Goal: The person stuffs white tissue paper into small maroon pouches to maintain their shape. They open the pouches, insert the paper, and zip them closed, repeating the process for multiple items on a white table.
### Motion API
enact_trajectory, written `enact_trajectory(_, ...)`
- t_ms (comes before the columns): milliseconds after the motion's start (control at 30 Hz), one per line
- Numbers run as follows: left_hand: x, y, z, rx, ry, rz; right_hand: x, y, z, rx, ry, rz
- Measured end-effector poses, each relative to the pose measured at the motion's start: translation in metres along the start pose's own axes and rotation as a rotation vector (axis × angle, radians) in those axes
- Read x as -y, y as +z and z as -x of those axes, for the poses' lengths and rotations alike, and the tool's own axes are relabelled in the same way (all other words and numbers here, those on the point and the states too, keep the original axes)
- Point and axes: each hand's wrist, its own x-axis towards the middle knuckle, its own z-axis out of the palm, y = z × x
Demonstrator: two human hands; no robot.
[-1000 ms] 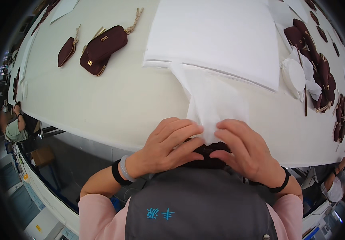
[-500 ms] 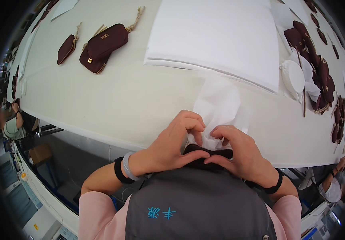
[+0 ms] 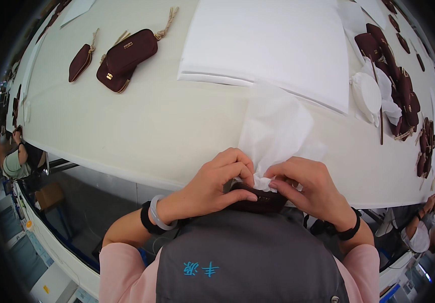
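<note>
A small dark burgundy pouch (image 3: 264, 203) is held upright against my apron at the table's near edge. White tissue paper (image 3: 276, 129) runs from its opening up onto the table, crumpled where it enters. With my left hand (image 3: 223, 179) I grip the pouch's left side, thumb on the front and fingers bent at the opening. My right hand (image 3: 308, 188) is closed at the opening's right side, thumb and fingers pinching the crumpled tissue. The inside of the pouch is hidden by the tissue and my fingers.
A stack of white sheets (image 3: 268, 45) lies ahead. Burgundy pouches (image 3: 131, 52) with cord pulls rest at the left. A heap of more pouches (image 3: 406, 98) lies right, beside a white round bundle (image 3: 366, 94) and a thin brown stick (image 3: 381, 121). Other people sit at both sides.
My right thumb has left the pouch's rim, and that hand now pinches the tissue. The pouch's front has turned more into view. The tissue is spread wider above it.
</note>
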Motion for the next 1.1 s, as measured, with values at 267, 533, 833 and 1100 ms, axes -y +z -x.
enact_trajectory(267,0.003,0.0,0.006,-0.101,0.378,-0.559,0.0,0.008,-0.002,-0.024,-0.045,-0.015)
enact_trajectory(533,0.006,0.004,0.005,-0.181,0.569,-0.675,0.001,0.012,-0.001,0.004,-0.071,0.042)
enact_trajectory(833,0.007,0.004,0.005,-0.063,0.366,-0.337,0.002,-0.022,-0.004,0.372,0.009,-0.133)
enact_trajectory(1100,0.003,0.007,0.006,-0.109,0.085,-0.079,-0.001,-0.01,0.002,0.336,-0.033,-0.07)
